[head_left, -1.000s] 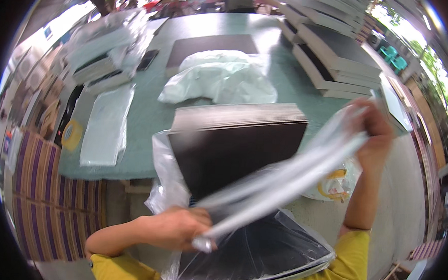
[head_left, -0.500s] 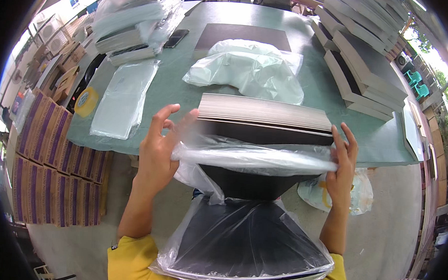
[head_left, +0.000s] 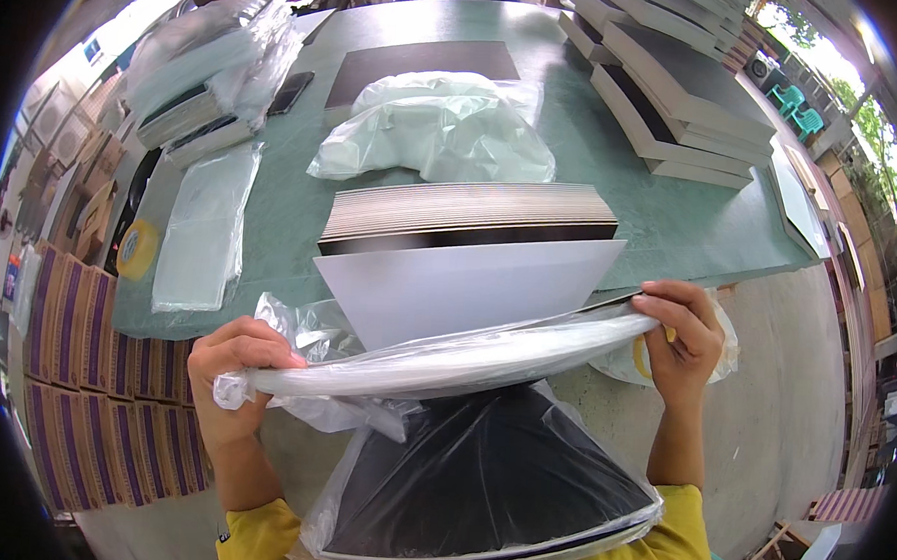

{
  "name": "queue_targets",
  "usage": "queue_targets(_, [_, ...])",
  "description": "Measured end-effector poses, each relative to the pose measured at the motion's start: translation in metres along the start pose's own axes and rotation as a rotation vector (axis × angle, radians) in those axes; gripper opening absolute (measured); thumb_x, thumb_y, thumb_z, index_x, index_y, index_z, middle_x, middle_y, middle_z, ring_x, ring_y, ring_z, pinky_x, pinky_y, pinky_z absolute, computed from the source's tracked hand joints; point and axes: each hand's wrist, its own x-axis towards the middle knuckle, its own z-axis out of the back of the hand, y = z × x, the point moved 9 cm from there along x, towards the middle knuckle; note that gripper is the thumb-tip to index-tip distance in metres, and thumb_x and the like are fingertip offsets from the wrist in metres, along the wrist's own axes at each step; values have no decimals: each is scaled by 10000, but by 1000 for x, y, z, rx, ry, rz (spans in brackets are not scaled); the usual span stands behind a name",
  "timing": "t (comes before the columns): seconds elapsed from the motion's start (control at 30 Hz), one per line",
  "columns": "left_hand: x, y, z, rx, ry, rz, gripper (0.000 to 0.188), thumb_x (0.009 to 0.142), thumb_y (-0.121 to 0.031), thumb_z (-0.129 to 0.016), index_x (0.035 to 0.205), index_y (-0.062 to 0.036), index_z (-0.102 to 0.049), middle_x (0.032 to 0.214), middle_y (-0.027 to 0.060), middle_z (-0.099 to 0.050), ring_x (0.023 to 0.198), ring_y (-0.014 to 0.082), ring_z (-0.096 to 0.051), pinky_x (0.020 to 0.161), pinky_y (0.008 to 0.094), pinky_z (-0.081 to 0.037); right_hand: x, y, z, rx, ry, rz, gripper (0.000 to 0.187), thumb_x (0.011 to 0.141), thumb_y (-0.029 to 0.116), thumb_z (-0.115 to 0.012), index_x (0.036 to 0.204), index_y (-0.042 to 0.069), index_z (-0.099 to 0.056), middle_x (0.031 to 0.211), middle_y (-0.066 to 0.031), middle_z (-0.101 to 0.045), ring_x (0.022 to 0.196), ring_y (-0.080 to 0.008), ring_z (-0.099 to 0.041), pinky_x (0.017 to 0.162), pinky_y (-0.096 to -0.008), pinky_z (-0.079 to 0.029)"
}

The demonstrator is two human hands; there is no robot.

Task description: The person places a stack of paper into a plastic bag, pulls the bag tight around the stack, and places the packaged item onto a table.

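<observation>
A clear plastic bag (head_left: 465, 356) is gathered into a thick roll stretched between my two hands. My left hand (head_left: 232, 376) is closed on the roll's left end. At the other end, slightly higher, my right hand (head_left: 681, 340) pinches the plastic between thumb and fingers. Below the roll, the bag lies over a black flat panel (head_left: 480, 482) close to my body. A white sheet (head_left: 458, 280) rises beyond the roll. It leans against the near side of a thick stack of thin boards (head_left: 472, 206) at the table's near edge; its lower part is hidden by the plastic.
Crumpled clear plastic (head_left: 440, 135) lies on the green table (head_left: 293, 173) behind the stack. To the left are flat plastic sleeves (head_left: 205, 229), a yellow tape roll (head_left: 138, 249) and a phone (head_left: 291, 93). Black-and-white board stacks (head_left: 687, 90) stand right; cartons (head_left: 77, 314) are piled at left.
Both hands have come down toward my body with the rolled plastic, the left hand also going left. The white sheet now shows where a black surface was. The view has shifted.
</observation>
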Motion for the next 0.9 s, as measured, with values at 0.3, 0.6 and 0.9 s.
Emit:
queue_targets(0.3, [-70, 101, -57, -910, 578, 517, 154, 633, -103, -617, 723, 21, -592, 616, 69, -561, 504, 135, -507, 457, 227, -391, -92, -71, -66, 1210, 855, -606, 368, 663, 47, -676, 993, -51, -545, 924, -114, -599, 814, -140, -566, 704, -262, -446])
queue_targets(0.6, [-213, 256, -158, -656, 263, 1267, 393, 706, -68, -646, 1051, 40, -491, 923, 101, -562, 789, 165, -566, 667, 270, -455, -302, -255, -199, -101, 415, -1153, 303, 636, 123, -457, 862, 12, -625, 785, -226, -606, 782, -333, -599, 729, -407, -450])
queue_targets(0.9, [-200, 263, -140, -488, 459, 1065, 866, 566, -223, -738, 1251, 51, -284, 1219, 189, -403, 1156, 278, -368, 964, 322, -290, -257, -188, -193, -93, 440, -874, 255, 671, 128, -424, 891, 75, -541, 789, -198, -595, 745, -388, -564, 667, -474, -437])
